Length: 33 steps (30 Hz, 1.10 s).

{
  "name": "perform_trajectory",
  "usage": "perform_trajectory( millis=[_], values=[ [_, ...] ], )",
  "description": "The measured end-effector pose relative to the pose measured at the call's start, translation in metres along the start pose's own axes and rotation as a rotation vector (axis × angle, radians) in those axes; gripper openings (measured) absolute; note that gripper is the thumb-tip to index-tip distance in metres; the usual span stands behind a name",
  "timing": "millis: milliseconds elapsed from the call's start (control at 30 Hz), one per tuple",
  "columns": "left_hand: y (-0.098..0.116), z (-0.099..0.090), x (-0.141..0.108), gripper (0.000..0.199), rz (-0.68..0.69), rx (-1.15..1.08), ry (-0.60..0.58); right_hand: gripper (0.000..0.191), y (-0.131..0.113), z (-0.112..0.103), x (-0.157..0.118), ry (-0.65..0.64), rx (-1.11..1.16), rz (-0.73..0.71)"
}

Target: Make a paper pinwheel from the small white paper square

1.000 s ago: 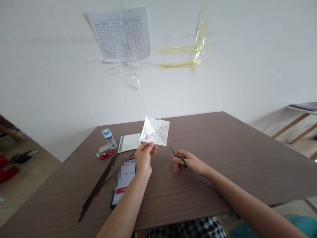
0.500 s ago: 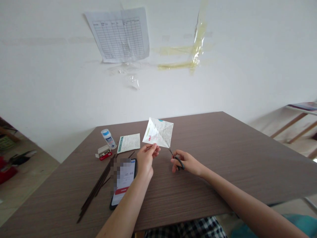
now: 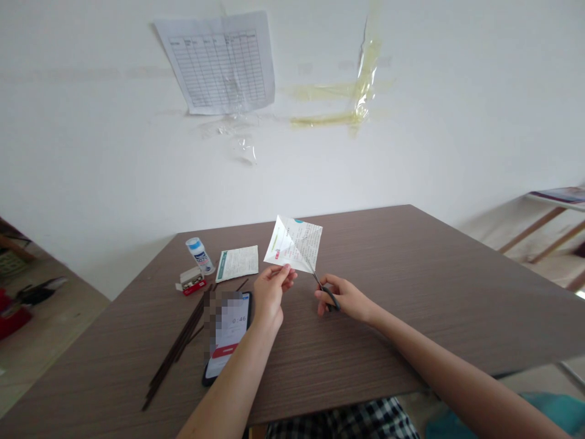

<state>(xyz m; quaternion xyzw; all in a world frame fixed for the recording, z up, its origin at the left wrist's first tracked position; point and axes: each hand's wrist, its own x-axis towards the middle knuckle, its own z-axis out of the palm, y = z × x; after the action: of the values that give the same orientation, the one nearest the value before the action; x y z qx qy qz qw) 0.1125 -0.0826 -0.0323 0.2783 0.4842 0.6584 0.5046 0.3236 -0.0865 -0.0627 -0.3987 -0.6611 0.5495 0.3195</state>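
My left hand (image 3: 272, 291) pinches the lower edge of a printed sheet of paper (image 3: 292, 244), which is held up above the table with a diagonal crease across it. My right hand (image 3: 342, 297) is wrapped round the dark handles of a pair of scissors (image 3: 329, 299). The scissor blades reach up to the paper's lower right corner and lie along the diagonal line. How far the blades have cut cannot be made out.
On the brown table (image 3: 411, 292), to the left, are a glue bottle (image 3: 200, 256), a small red-and-white box (image 3: 192, 281), a folded printed paper (image 3: 237, 263), several dark thin sticks (image 3: 178, 344) and a phone (image 3: 226, 341). A white wall stands behind, with a taped sheet (image 3: 219, 64).
The paper has shifted very slightly right, still in my left hand. The scissors stay at its lower right corner, and both hands hold almost the same place.
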Motion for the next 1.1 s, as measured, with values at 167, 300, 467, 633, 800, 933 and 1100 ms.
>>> perform_trajectory(
  millis=[167, 300, 467, 633, 800, 933, 1100],
  values=[
    [-0.0002, 0.0006, -0.0003, 0.043, -0.008, -0.001, -0.002, 0.059, 0.0012, 0.0005, 0.0007, 0.001, 0.026, -0.002],
    [0.0, -0.0001, 0.0003, 0.043, -0.001, 0.001, -0.007, 0.06, 0.0026, 0.0002, 0.001, 0.008, 0.034, -0.002],
    [0.0004, -0.0007, 0.0014, 0.043, 0.009, 0.011, 0.001, 0.057, 0.0044, -0.0005, 0.0026, 0.017, 0.029, -0.009],
    [0.0002, -0.0005, 0.0013, 0.041, 0.01, 0.012, 0.001, 0.061, 0.0051, -0.0001, 0.0036, 0.015, 0.027, 0.002],
    [-0.0002, -0.0009, 0.0015, 0.043, 0.013, 0.036, -0.006, 0.058, 0.0042, 0.0, 0.0025, 0.018, 0.016, -0.003],
    [-0.0012, -0.0017, 0.0026, 0.047, 0.013, 0.056, -0.013, 0.06, 0.0043, 0.0001, 0.0028, 0.015, 0.009, -0.005],
    [-0.0026, -0.0029, 0.0035, 0.051, 0.019, 0.041, -0.02, 0.059, 0.0006, 0.0008, 0.0014, 0.022, 0.02, 0.001]
  ],
)
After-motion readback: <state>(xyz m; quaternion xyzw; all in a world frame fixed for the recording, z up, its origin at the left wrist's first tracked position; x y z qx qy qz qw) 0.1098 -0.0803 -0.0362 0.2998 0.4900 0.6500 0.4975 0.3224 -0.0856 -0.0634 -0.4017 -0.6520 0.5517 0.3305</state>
